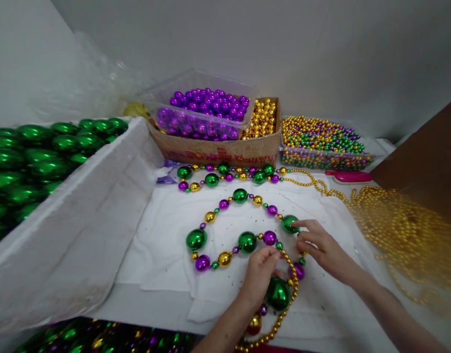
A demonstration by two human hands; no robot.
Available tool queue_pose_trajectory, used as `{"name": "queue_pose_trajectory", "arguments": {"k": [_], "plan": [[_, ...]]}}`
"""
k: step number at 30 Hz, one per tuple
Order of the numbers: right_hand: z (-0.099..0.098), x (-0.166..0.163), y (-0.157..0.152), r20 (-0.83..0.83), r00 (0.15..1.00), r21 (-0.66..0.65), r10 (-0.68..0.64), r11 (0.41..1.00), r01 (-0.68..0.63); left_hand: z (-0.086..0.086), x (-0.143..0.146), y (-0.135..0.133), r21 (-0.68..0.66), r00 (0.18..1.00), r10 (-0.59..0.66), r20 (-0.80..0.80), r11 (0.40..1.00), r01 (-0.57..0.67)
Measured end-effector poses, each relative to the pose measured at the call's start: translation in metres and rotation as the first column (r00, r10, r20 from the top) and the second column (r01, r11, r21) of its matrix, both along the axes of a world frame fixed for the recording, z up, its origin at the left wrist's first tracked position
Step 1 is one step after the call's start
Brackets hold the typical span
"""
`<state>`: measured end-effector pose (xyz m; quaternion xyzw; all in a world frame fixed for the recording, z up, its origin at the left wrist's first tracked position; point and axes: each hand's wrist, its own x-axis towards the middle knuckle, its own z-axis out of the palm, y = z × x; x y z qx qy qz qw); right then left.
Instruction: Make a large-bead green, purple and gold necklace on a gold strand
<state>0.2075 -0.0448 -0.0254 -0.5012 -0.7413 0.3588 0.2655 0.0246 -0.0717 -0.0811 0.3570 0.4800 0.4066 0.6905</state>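
Observation:
A necklace of green, purple and gold beads [240, 196] lies in a loop on a white cloth [166, 230]. My left hand [258, 274] pinches the strand near a small green bead beside the purple bead [269, 238]. Just below that hand sits a large green bead [279, 293], ringed by a thin gold bead strand [289, 304]. My right hand [321, 247] has its fingers spread, and its forefinger touches a green bead [289, 224] on the loop's right side.
A second beaded string [225, 174] lies behind the loop. Behind it stand a clear tub of purple beads [203, 110], a cardboard box [218, 149] with gold beads, and a tray of mixed small beads [321, 139]. Green balls [34, 157] fill a white box at left; gold strands [398, 230] pile at right.

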Motion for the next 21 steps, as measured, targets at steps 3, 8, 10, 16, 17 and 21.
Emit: {"name": "queue_pose_trajectory", "arguments": {"k": [3, 8, 10, 16, 17, 21], "plan": [[-0.002, -0.005, -0.020, -0.486, 0.854, -0.362, -0.186, 0.932, -0.004, 0.004, -0.005, 0.002, 0.095, 0.991, -0.074, -0.112, 0.992, 0.085], [-0.008, -0.025, -0.033, -0.830, 0.343, -0.505, -0.440, 0.854, -0.127, 0.024, -0.010, -0.004, 0.177, 0.952, -0.155, -0.263, 0.962, 0.206], [-0.004, -0.029, -0.031, -0.834, 0.337, -0.502, -0.438, 0.855, -0.131, 0.034, -0.014, -0.006, 0.255, 0.919, -0.197, -0.343, 0.922, 0.293], [0.005, -0.024, -0.029, -0.794, 0.349, -0.564, -0.498, 0.817, -0.119, 0.049, -0.018, -0.014, 0.349, 0.837, -0.229, -0.497, 0.830, 0.435], [0.010, -0.022, -0.030, -0.795, 0.342, -0.566, -0.502, 0.816, -0.117, 0.053, -0.018, -0.014, 0.363, 0.834, -0.228, -0.502, 0.820, 0.442], [0.040, -0.021, -0.023, -0.837, 0.379, -0.450, -0.395, 0.891, -0.065, 0.081, -0.020, -0.004, 0.481, 0.802, -0.209, -0.560, 0.706, 0.520]]}}
